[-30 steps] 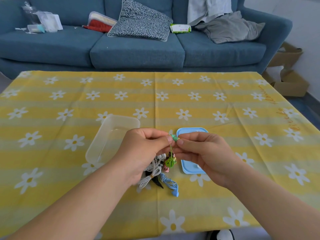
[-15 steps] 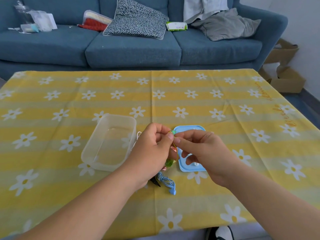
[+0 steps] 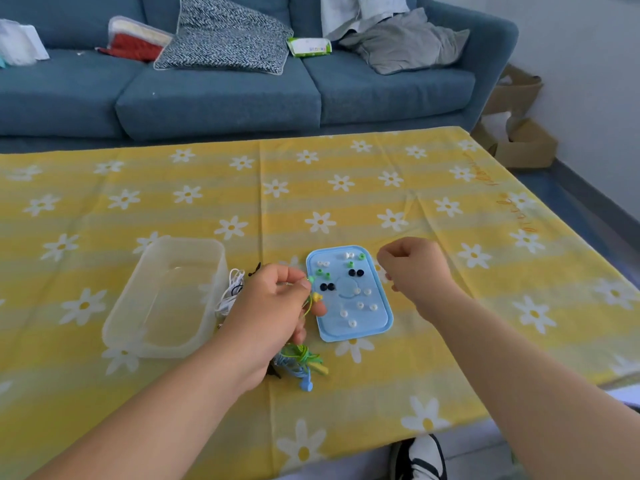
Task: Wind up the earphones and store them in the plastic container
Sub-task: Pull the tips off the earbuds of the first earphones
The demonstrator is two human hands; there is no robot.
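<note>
A clear plastic container (image 3: 187, 242) stands without its lid on the yellow daisy cloth, left of centre. Its blue lid (image 3: 333, 328) lies to the right with several small ear tips (image 3: 356, 272) on it. My left hand (image 3: 270, 306) pinches a green and yellow earphone (image 3: 316, 297) between the container and the lid. Beneath that hand lies a tangle of earphones: white cable (image 3: 229, 293), and blue and green cable (image 3: 300, 362). My right hand (image 3: 414, 268) hovers just right of the lid with its fingers curled, and nothing shows in them.
The table (image 3: 450, 306) runs wide on all sides of the work spot. A blue sofa (image 3: 221, 98) with a cushion and clothes stands behind it. Cardboard boxes (image 3: 519, 140) sit at the far right. A shoe (image 3: 420, 459) shows below the near edge.
My right hand has let go of the green earphone and moved right, past the lid, which now shows its ear tips. My left hand keeps its pinch. The camera has turned slightly.
</note>
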